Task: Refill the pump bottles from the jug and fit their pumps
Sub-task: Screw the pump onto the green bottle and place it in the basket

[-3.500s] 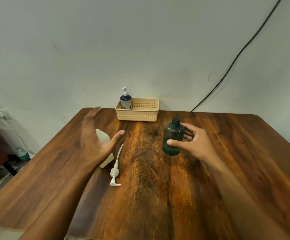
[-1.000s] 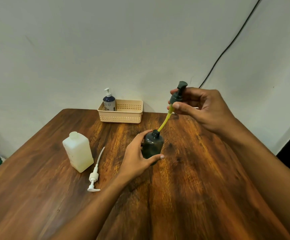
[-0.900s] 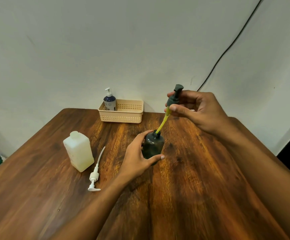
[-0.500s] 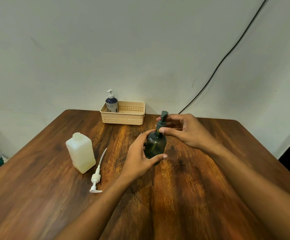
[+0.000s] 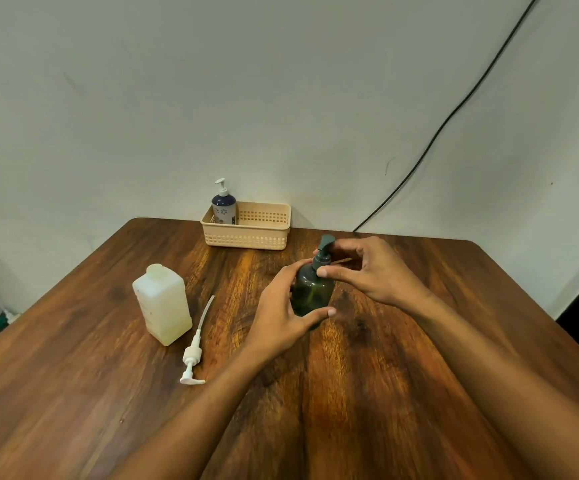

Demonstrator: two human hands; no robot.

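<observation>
A dark green pump bottle [image 5: 312, 295] stands upright near the middle of the wooden table [image 5: 367, 393]. My left hand [image 5: 281, 315] wraps its body from the left. My right hand [image 5: 371, 268] pinches the collar of the dark green pump [image 5: 323, 252], which sits on the bottle's neck with its tube inside. A white translucent jug [image 5: 162, 303] with no cap stands to the left. Beside the jug lies a loose white pump [image 5: 193, 351] with a long tube.
A beige slotted basket [image 5: 248, 233] sits at the table's far edge against the wall, holding a dark blue pump bottle [image 5: 224, 206] with a white pump. A black cable [image 5: 454, 116] runs down the wall to the right. The table's right edge drops off near a dark gap.
My right hand has lowered the green pump, sliding its yellow tube down into the bottle until the pump sits on the neck. My left hand has kept hold of the bottle.
</observation>
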